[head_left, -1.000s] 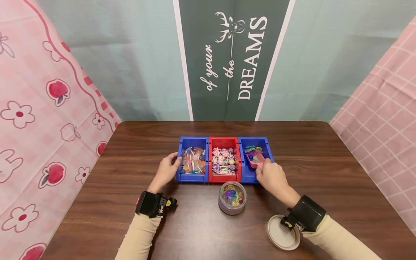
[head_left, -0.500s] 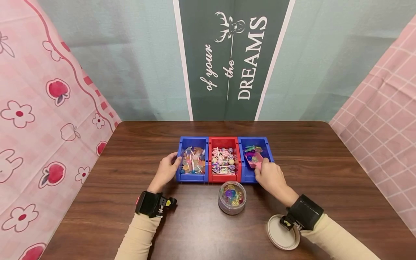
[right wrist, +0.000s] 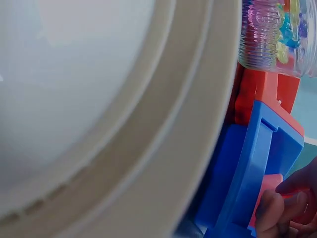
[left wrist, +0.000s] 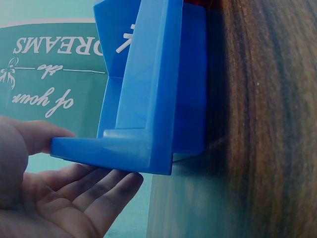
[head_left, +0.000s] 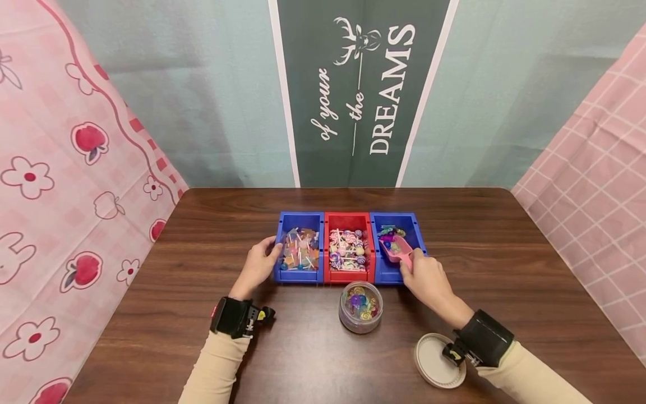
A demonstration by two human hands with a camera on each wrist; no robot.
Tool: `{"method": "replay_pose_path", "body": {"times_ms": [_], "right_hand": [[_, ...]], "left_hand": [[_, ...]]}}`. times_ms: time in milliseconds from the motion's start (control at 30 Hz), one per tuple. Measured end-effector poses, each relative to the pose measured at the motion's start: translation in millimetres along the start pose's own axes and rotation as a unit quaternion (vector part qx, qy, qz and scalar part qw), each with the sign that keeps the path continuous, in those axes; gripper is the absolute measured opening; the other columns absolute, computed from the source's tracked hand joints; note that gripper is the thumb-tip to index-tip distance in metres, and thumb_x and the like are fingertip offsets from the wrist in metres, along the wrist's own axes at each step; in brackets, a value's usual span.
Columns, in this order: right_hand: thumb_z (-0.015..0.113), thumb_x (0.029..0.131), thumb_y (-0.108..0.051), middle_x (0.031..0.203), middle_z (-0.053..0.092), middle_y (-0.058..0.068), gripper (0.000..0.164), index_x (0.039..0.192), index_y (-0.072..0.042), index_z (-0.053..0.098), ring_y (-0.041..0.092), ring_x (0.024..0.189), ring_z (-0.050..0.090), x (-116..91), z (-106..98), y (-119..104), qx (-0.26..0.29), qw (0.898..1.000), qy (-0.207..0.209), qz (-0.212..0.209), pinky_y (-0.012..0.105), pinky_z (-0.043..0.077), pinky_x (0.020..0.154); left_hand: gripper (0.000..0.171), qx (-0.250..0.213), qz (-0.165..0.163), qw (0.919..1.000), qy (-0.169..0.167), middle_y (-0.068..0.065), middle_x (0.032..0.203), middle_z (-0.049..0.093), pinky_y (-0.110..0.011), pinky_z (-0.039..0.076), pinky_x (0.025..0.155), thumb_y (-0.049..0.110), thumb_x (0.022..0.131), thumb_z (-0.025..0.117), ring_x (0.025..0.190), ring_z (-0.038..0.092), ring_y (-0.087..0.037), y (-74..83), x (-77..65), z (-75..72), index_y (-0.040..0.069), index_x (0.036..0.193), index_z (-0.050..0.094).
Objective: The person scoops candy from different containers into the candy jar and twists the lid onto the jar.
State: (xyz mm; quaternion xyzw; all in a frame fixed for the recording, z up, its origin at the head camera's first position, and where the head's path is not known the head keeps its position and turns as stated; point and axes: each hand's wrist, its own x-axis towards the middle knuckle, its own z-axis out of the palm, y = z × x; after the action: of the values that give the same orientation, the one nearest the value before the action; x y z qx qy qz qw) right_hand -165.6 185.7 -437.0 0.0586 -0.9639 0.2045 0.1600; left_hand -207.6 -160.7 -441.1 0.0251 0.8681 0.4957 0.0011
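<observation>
My right hand (head_left: 428, 276) grips the handle of a small pink scoop (head_left: 400, 250). The scoop's bowl is down inside the right blue bin (head_left: 390, 274), among colourful translucent candy charms (head_left: 388, 231). At the opposite end, my left hand (head_left: 259, 265) holds the side wall of the left blue bin (head_left: 299, 276); the left wrist view shows the thumb at the rim and the fingers (left wrist: 111, 191) along the outside. A clear round jar (head_left: 360, 325), with similar translucent pieces inside, stands in front of the bins.
Between the blue bins is a red bin (head_left: 349, 277) of miniature lollipops. Small stick candies and gummy-like pieces (head_left: 301, 251) lie in the left bin. A whitish round lid (head_left: 439, 365) sits on the wooden table (head_left: 303, 365) below my right wrist and fills much of the right wrist view.
My right hand has shifted slightly right and the scoop has turned within the right bin. Purple and blue pieces now show to the scoop's left. My left hand has stayed in place.
</observation>
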Motion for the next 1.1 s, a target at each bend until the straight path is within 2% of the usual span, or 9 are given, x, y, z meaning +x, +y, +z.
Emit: {"method": "replay_pose_path", "body": {"times_ms": [267,533,1100], "right_hand": [[0.064,0.082,-0.011,0.052,0.048,0.008,0.019,0.08,0.005,0.054,0.025,0.046,0.047,-2.5,-1.5,3.0,0.015,1.0,0.015,-0.009,0.035,0.039,0.041],[0.064,0.081,-0.008,0.051,0.048,0.009,0.017,0.08,0.005,0.054,0.027,0.047,0.048,-3.0,-3.1,3.8,0.022,0.999,0.044,-0.015,0.04,0.041,0.041],[0.063,0.083,-0.007,0.053,0.048,0.009,0.017,0.083,0.007,0.053,0.026,0.048,0.048,-5.9,-4.9,8.0,0.033,0.999,0.029,-0.008,0.038,0.042,0.043]], "left_hand": [[0.04,0.003,0.007,1.0,0.004,-0.032,0.118,0.06,-0.052,0.05,0.093,0.013,0.097,0.046,0.103,0.058,-0.034,1.3,-1.0,-1.4,-0.014,0.127,0.049],[0.04,-0.002,0.003,1.0,0.004,-0.031,0.116,0.061,-0.051,0.051,0.091,0.013,0.097,0.047,0.101,0.058,-0.033,1.0,-1.1,-0.2,-0.013,0.128,0.049],[0.042,0.0,-0.003,1.0,0.0,-0.032,0.119,0.059,-0.052,0.049,0.093,0.013,0.098,0.046,0.103,0.057,-0.034,2.5,-0.7,-0.6,-0.014,0.129,0.046]]}}
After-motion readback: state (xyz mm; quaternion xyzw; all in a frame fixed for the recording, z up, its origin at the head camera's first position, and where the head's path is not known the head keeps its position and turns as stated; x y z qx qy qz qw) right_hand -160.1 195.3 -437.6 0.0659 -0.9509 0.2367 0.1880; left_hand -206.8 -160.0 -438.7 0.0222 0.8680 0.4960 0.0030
